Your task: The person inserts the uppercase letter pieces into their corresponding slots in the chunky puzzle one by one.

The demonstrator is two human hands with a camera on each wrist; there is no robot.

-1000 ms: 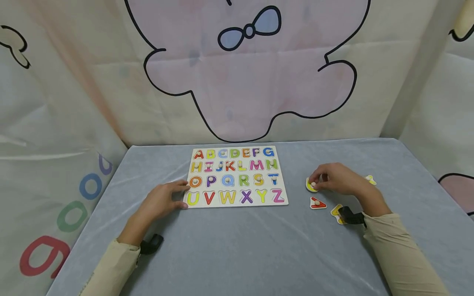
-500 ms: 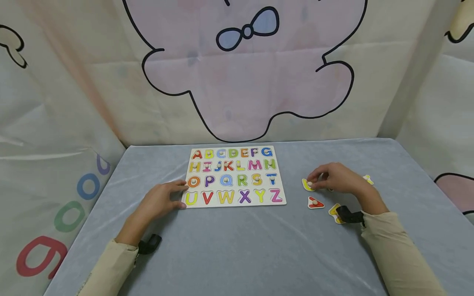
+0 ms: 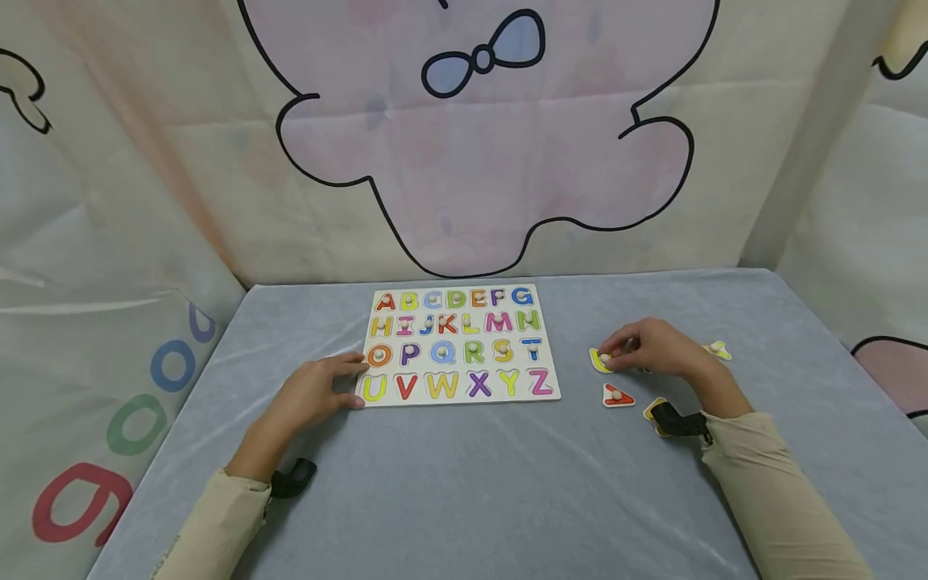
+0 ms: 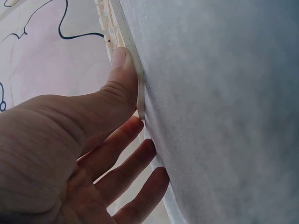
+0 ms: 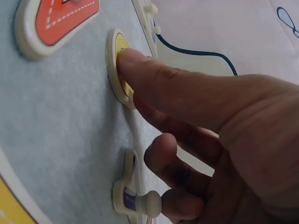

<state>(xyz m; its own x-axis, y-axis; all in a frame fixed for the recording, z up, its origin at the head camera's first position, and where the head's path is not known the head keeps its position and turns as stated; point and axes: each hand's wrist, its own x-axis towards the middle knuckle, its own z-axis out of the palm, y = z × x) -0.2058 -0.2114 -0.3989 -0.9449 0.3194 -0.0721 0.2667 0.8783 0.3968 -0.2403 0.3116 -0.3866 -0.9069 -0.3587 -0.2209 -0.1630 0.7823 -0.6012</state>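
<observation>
A white alphabet puzzle board [image 3: 464, 392] with coloured letters lies at the back middle of the table. My left hand [image 3: 312, 395] touches its left edge and front-left corner, thumb [image 4: 122, 70] against the edge, other fingers loosely spread. To the board's right, my right hand [image 3: 656, 348] pinches the knob of a yellow curved letter piece [image 3: 596, 362], thumb in front. The right wrist view shows this piece [image 5: 112, 70] tilted, close to the cloth. A red triangular piece [image 3: 619, 395] lies just in front. Under the hand is a purple piece [image 5: 129, 198] with a white knob, mostly hidden from the head view.
Another yellow piece [image 3: 655, 415] is partly covered by the right wrist's camera [image 3: 677, 420]. Farther right lies one more yellow piece [image 3: 718, 350]. Grey-blue cloth [image 3: 471, 491] covers the table, and printed curtains [image 3: 464, 177] stand behind it.
My right hand and the yellow curved piece have shifted slightly left. The left hand stays at the board. The head view has moved a little.
</observation>
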